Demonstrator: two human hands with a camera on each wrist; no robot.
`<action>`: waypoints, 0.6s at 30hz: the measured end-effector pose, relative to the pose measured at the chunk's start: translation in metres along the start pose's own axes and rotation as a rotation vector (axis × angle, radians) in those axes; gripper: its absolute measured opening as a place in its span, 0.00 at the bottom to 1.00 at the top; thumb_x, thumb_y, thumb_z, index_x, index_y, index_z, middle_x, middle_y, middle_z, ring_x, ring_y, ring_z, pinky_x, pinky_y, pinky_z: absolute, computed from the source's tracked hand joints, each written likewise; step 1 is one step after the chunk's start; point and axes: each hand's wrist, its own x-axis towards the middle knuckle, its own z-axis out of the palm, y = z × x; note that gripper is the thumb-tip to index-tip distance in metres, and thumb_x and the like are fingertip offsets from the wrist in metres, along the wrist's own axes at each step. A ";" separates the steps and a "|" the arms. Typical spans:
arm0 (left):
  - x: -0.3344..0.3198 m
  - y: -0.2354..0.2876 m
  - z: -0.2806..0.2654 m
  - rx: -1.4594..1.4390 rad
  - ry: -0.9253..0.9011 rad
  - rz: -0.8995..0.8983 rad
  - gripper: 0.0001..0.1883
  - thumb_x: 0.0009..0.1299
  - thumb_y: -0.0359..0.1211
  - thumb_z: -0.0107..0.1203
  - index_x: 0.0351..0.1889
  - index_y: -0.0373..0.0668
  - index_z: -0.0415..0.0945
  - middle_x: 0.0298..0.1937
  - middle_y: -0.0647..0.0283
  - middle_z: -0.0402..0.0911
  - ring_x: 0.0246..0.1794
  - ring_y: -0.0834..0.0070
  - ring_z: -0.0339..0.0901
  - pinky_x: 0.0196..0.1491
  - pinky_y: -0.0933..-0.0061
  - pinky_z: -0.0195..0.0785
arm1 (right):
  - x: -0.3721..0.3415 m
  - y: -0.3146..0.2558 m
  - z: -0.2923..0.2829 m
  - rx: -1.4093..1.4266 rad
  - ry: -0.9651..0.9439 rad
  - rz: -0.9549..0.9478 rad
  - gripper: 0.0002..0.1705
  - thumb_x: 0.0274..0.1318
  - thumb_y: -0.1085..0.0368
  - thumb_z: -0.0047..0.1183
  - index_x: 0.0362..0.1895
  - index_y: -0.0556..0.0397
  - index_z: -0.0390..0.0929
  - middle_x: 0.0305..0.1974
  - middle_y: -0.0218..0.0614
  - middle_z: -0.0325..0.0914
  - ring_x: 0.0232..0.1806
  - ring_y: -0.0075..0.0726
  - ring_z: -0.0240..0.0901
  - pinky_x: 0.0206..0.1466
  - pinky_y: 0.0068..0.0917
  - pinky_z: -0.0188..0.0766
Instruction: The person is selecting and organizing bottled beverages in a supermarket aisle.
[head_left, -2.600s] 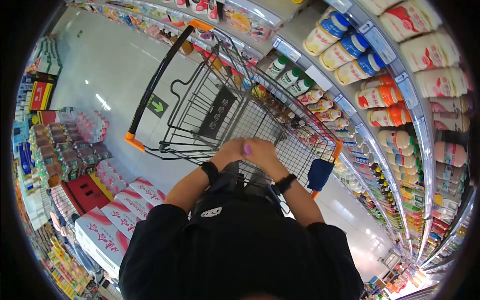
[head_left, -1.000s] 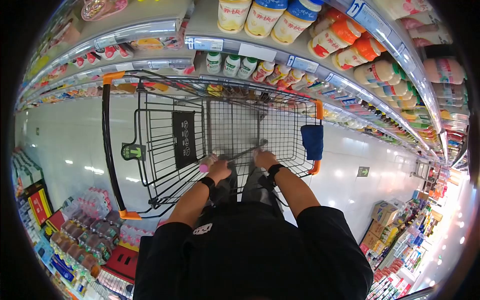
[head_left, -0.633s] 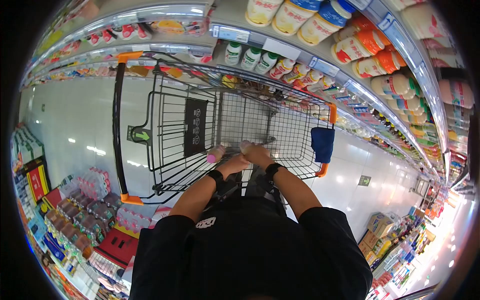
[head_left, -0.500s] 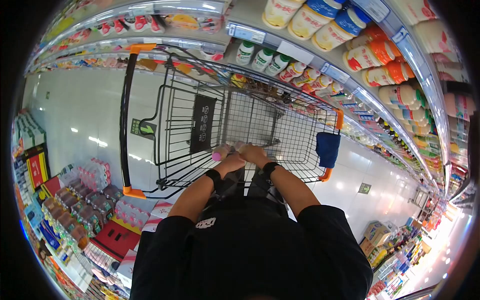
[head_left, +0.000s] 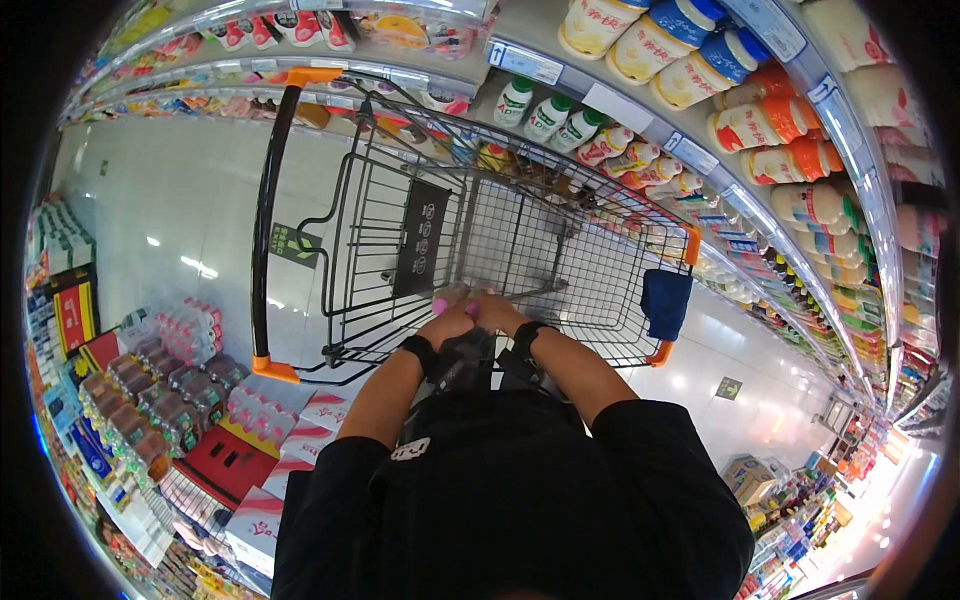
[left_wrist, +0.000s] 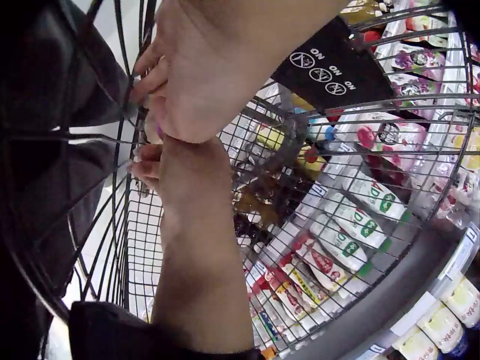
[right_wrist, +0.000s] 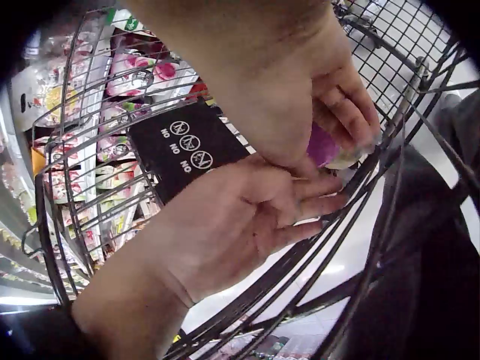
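Both hands meet low over the near side of the shopping cart (head_left: 590, 260). My right hand (head_left: 498, 313) curls its fingers round a small bottle with a purple cap (right_wrist: 322, 146), its pale body mostly hidden. Right against it lies my left hand (head_left: 447, 326); its loosely bent fingers (right_wrist: 289, 234) overlap the right hand's fingertips in the right wrist view. A second cap, pink (head_left: 440, 306), shows at the left hand's thumb side in the head view. I cannot tell whether the left hand grips that bottle.
Dairy shelves run along the far side, with white drink bottles (head_left: 545, 118) and blue-capped jars (head_left: 655, 45). The cart's black handle (head_left: 270, 220) is at left; a blue cloth (head_left: 667, 303) hangs at its right end. Drink packs (head_left: 150, 400) and cartons (head_left: 265, 525) stand lower left.
One second ago the hands were apart over the cart, a pink-capped bottle in the left; now they are pressed together. The head view has turned, so cart and shelves appear tilted and shifted right.
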 end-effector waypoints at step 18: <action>-0.016 0.100 -0.061 0.665 -0.282 -0.113 0.29 0.62 0.52 0.44 0.53 0.40 0.69 0.53 0.50 0.73 0.48 0.57 0.74 0.46 0.57 0.66 | -0.097 0.082 -0.111 0.074 0.327 -0.008 0.40 0.51 0.58 0.50 0.68 0.46 0.49 0.37 0.51 0.78 0.33 0.52 0.75 0.37 0.46 0.70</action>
